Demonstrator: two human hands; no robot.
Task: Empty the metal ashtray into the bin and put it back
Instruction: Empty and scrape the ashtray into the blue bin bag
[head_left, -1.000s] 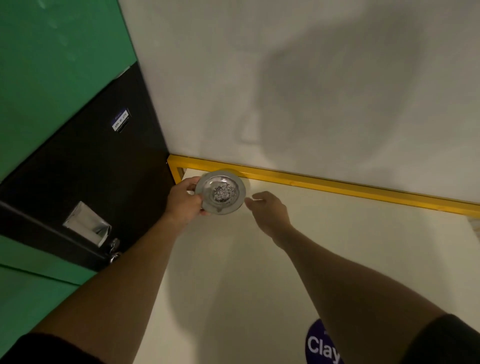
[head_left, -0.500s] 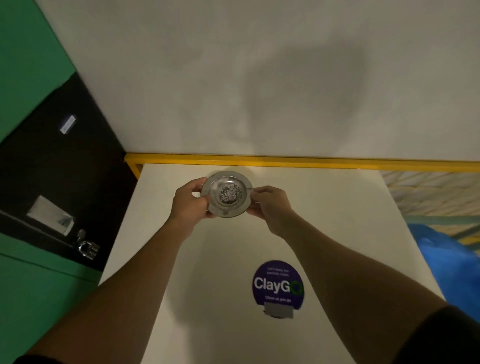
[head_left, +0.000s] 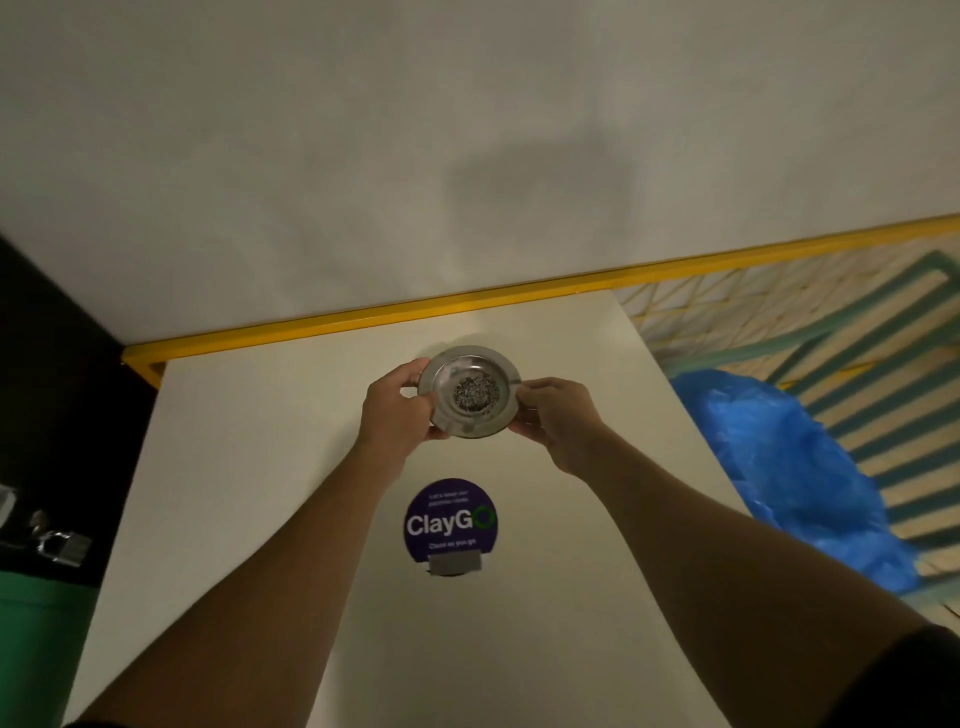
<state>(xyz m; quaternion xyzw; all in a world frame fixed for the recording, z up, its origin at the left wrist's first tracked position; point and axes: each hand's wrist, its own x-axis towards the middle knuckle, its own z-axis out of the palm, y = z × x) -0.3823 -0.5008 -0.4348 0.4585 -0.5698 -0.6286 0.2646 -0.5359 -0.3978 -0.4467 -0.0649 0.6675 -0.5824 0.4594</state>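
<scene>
Hands (head_left: 470, 415) outstretched, gripping ashtray (head_left: 469, 392) rim.

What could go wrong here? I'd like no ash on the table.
1. The ashtray is full of ash; both hands, left and right, pinch only its rim, so a tilt could spill it on the table.
2. The blue bag lies off to the right; the carry might scatter ash.
</scene>
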